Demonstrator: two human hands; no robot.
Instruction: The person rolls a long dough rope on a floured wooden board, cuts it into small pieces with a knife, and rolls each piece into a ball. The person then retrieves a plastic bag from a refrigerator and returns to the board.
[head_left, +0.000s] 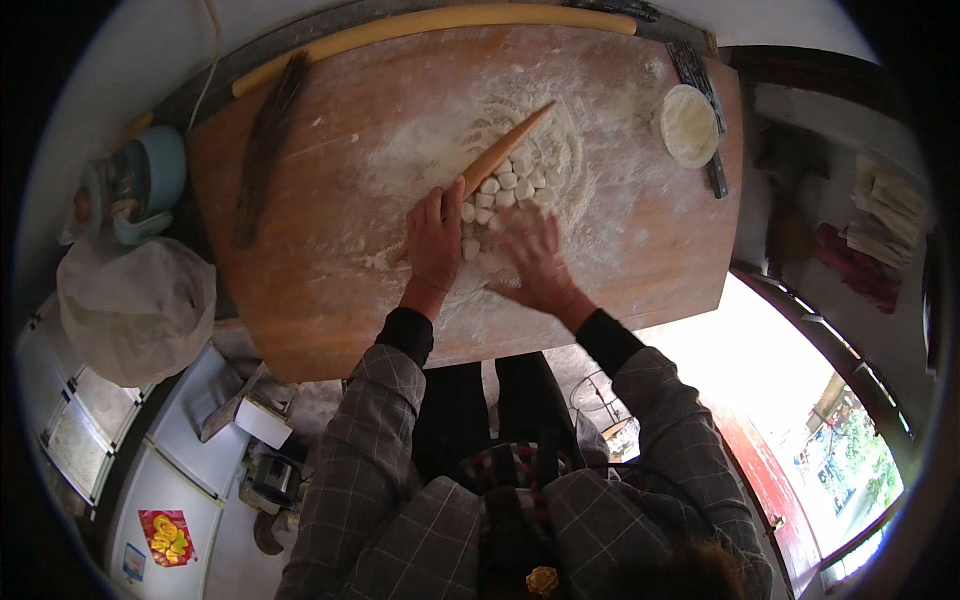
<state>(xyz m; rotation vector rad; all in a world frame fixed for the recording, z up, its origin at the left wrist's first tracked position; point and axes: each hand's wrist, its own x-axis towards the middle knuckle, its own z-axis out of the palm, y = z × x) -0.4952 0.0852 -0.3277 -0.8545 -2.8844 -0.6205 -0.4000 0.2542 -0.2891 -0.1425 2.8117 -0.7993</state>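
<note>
A tapered wooden rolling pin (499, 154) lies slantwise over the floured wooden board (330, 150). My left hand (436, 236) grips it near its lower half, covering that part. The pin's lower tip shows past the wrist. Right of the pin, small pieces of white dough (506, 181) sit crowded together in loose flour. My right hand (534, 255), blurred by motion, has its fingers spread and holds nothing. It is over the near edge of the dough pieces and hides some; whether it touches them I cannot tell.
A flour bowl (688, 126) rests partly over a long knife (718, 169) at the board's right. Along the back edge lies a long wooden rod (450, 26). A dark, long object (270, 150) lies at left, near a white bag (135, 307) and a pale blue appliance (159, 176).
</note>
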